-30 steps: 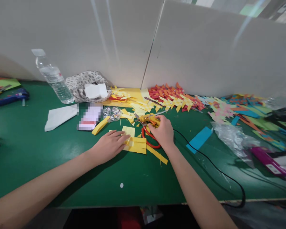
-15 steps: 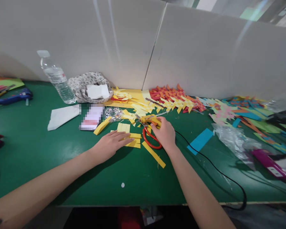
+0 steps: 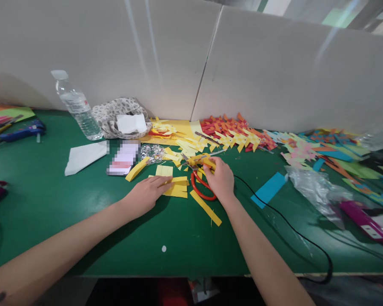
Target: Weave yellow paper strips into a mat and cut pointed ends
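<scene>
My left hand (image 3: 147, 193) has its fingers together at the left end of a yellow paper strip (image 3: 180, 180), the uppermost of several lying side by side. Just behind those fingers is a pale yellow woven paper piece (image 3: 164, 171). My right hand (image 3: 221, 176) is wrapped around a yellow glue gun (image 3: 198, 160), its tip pointing left and a black cord trailing to the right. Beneath the glue gun lie scissors with red handles (image 3: 193, 185), partly covered. One loose yellow strip (image 3: 206, 208) rests diagonally in front of the scissors.
Behind my hands are a phone (image 3: 124, 158), a clear dish of small beads (image 3: 152, 153), a water bottle (image 3: 78, 108) and a patterned cloth bag (image 3: 107, 119). Red-orange woven paper fish (image 3: 223, 125) line the wall. Rightward lie a blue strip (image 3: 268, 190) and plastic bag (image 3: 315, 187).
My left hand's fingers have drawn back slightly left and closed together at the upper yellow strip, whose edge has shifted. My right hand and the glue gun stay almost in place.
</scene>
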Demonstrator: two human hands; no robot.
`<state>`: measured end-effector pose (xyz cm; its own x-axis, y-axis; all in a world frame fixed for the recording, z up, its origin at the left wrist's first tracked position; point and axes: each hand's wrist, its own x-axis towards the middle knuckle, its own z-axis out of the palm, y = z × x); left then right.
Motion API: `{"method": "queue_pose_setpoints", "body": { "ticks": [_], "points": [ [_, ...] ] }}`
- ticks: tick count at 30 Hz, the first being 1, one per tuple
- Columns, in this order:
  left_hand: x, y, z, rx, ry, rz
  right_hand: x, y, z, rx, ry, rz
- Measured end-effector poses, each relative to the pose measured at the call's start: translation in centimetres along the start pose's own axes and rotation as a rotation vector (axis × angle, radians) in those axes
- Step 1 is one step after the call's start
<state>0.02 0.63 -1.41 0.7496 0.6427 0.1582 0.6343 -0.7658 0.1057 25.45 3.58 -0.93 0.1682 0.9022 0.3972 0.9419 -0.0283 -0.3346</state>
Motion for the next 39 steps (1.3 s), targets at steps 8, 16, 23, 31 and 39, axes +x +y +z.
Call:
{"method": "queue_pose_setpoints", "body": {
  "ticks": [8, 16, 23, 31, 39],
  "points": [
    [-0.2, -0.17, 0.32, -0.078, -0.038, -0.116, -0.13, -0.43, -0.55, 0.132, 0.2, -0.109],
    [-0.08, -0.09, 0.06, -0.118, 0.01, -0.12, -0.24, -0.7, -0.45, 0.166, 0.177, -0.232],
    [-0.07, -0.09, 0.1, -0.138, 0.048, -0.09, -0.25, -0.89, -0.23, 0.148, 0.124, -0.268],
    [-0.14, -0.18, 0.17, -0.089, 0.011, -0.087, -0.15, -0.61, -0.36, 0.14, 0.125, -0.164],
    [-0.14, 0.01, 0.14, -0.099, 0.037, -0.108, -0.16, -0.48, -0.27, 0.119, 0.141, -0.136]
  ]
}}
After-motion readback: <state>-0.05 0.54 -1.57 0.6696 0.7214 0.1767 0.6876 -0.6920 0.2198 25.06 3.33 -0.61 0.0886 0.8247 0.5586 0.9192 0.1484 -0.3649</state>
